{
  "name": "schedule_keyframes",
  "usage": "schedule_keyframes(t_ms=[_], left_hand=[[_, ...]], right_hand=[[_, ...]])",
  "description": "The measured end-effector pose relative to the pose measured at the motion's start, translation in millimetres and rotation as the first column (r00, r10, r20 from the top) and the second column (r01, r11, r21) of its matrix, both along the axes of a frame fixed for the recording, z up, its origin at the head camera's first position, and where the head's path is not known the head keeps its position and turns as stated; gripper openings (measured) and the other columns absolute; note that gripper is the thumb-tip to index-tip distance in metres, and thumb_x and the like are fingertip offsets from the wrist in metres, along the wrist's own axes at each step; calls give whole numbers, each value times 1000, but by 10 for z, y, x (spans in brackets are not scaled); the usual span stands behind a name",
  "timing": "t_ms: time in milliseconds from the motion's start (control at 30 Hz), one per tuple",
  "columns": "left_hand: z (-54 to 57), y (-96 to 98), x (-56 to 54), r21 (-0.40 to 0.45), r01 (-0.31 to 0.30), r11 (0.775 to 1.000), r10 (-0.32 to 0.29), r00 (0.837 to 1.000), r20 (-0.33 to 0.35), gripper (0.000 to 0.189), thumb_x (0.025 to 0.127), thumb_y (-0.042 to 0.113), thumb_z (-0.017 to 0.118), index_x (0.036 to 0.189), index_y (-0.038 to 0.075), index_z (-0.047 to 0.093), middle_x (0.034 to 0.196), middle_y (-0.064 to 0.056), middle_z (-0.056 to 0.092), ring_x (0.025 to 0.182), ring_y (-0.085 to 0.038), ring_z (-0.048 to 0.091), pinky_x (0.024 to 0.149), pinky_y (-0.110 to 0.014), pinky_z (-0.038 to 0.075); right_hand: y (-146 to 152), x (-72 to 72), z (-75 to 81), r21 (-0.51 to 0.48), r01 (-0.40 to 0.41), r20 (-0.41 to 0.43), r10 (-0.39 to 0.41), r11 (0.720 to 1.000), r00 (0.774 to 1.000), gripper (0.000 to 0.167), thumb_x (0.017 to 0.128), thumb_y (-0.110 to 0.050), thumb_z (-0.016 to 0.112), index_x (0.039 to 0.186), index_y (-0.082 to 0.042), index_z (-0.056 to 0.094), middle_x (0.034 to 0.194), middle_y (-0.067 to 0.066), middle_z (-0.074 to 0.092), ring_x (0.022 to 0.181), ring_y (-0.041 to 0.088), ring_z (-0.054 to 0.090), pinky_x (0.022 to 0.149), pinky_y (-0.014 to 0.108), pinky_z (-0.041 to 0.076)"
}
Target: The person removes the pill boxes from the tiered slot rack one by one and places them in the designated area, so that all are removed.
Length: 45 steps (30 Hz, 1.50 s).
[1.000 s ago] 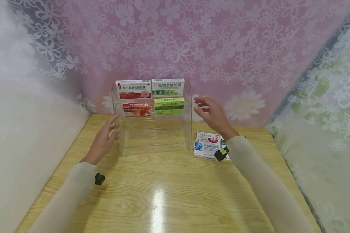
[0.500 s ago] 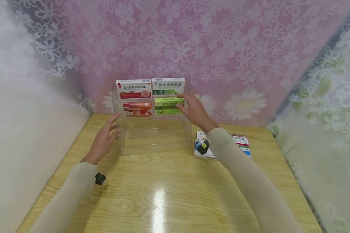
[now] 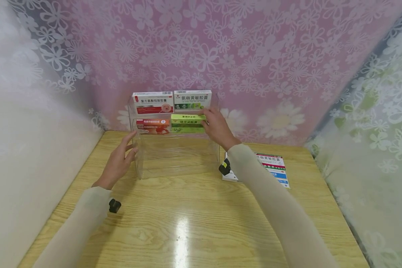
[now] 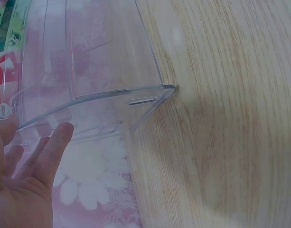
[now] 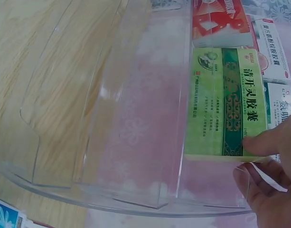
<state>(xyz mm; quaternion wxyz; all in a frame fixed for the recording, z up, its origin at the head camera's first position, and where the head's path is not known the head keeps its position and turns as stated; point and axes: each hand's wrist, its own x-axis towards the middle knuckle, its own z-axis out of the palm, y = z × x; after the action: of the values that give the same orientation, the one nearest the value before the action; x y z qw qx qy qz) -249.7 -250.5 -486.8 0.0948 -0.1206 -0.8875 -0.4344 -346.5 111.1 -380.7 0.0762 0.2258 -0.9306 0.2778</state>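
A clear tiered display rack (image 3: 139, 163) stands against the back cloth. My right hand (image 3: 217, 126) pinches the right end of a green medicine box (image 3: 186, 124) on its second tier. In the right wrist view the thumb (image 5: 261, 144) presses the printed face, while the other fingers curl at the box's end. An orange-red medicine box (image 3: 150, 127) sits right beside the green one, on the left. On the top tier stand two white medicine boxes, one with a red band (image 3: 154, 103), one with green (image 3: 191, 100). My left hand (image 3: 115, 165) rests its loosely extended fingers at the rack's left side.
Several more medicine boxes (image 3: 274, 167) lie flat on the wooden table (image 3: 174, 219) to the right of the rack, partly covered by my right sleeve. A pink floral cloth (image 3: 201, 48) hangs close behind the rack. White sheeting (image 3: 37, 149) borders the left.
My right hand has come in from the rack's right side to the green box. The green and orange-red boxes have slid slightly left along the tier. The left hand has stayed put.
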Motion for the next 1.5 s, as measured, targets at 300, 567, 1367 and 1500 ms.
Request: schedule_keyframes(t_ms=[300, 567, 1367, 1500], left_hand=[[-22, -15, -30, -12, -5, 1000, 5, 1000, 2, 73, 117, 12, 51, 176, 37, 17, 181, -17, 24, 150, -53, 50, 98, -63, 65], [-21, -14, -17, -16, -6, 1000, 6, 1000, 7, 73, 117, 12, 51, 176, 36, 16, 179, -19, 26, 151, -53, 49, 99, -63, 64], [12, 21, 19, 0, 10, 1000, -10, 1000, 17, 71, 117, 15, 51, 176, 37, 17, 181, -16, 24, 151, -53, 49, 100, -64, 64], [25, 4, 26, 2, 1, 1000, -1, 1000, 16, 71, 117, 15, 51, 176, 38, 17, 180, -16, 25, 150, -53, 49, 99, -64, 64]], right_hand=[[48, 87, 125, -194, -67, -93, 50, 979, 994, 36, 111, -5, 62, 147, -9, 66, 139, 14, 58, 120, 30, 64, 106, 42, 63], [255, 240, 372, -376, -73, -161, 13, 924, 987, 33, 111, -8, 65, 144, -7, 69, 135, 17, 59, 122, 29, 64, 107, 44, 64], [1861, 1129, -507, -234, 42, 28, -36, 971, 999, 37, 112, -14, 63, 149, -12, 67, 139, 14, 61, 116, 23, 61, 90, 3, 53], [2009, 1303, -791, -225, 41, 104, -18, 974, 994, 37, 112, -16, 64, 149, -11, 66, 140, 12, 63, 113, 19, 62, 91, 15, 61]])
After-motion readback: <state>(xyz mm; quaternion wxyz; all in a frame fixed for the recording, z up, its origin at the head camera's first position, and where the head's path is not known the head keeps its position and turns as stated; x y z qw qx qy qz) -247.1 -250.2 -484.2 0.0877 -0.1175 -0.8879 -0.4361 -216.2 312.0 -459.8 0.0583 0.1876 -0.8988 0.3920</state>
